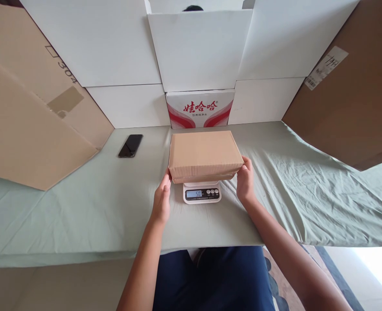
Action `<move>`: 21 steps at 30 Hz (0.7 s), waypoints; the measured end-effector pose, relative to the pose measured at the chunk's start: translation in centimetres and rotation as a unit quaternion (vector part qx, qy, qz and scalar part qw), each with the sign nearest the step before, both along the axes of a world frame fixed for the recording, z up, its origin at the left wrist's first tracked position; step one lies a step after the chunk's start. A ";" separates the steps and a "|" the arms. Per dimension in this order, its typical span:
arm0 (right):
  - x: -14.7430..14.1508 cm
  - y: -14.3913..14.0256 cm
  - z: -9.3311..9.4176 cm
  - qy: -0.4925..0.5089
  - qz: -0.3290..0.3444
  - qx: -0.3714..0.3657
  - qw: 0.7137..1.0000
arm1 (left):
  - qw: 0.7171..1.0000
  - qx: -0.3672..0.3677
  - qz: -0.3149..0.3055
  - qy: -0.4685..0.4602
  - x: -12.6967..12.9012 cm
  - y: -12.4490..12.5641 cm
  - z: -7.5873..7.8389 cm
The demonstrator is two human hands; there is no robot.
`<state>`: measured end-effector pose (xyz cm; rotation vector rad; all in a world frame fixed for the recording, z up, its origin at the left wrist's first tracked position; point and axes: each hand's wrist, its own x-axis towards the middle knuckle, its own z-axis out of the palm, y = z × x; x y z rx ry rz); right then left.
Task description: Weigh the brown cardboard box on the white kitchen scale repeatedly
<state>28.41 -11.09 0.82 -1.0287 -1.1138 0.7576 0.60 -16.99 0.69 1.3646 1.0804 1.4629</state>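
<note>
A closed brown cardboard box is held level between my two hands, over a white digital kitchen scale. My left hand grips its near left corner, the fingers partly hidden by the carton. At the near right corner, my right hand grips the other side, fingertips behind the edge. The scale's lit display shows digits that look like 50 or 5.0, with round buttons to the right. The box hides the weighing plate, so I cannot tell how much of its weight rests there.
A black phone lies on the pale green cloth at left. White panels and a red-and-white printed carton stand at the back. Large brown cardboard sheets flank the table at left and right.
</note>
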 end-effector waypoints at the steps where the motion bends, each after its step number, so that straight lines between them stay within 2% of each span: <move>1: 0.0 -0.1 0.0 -0.003 -0.001 0.002 1.000 | 1.000 0.001 0.000 0.000 0.0 0.0 0.0; 21: -0.5 -0.5 0.6 0.003 -0.005 0.002 1.000 | 1.000 0.000 0.010 0.012 0.0 0.0 0.0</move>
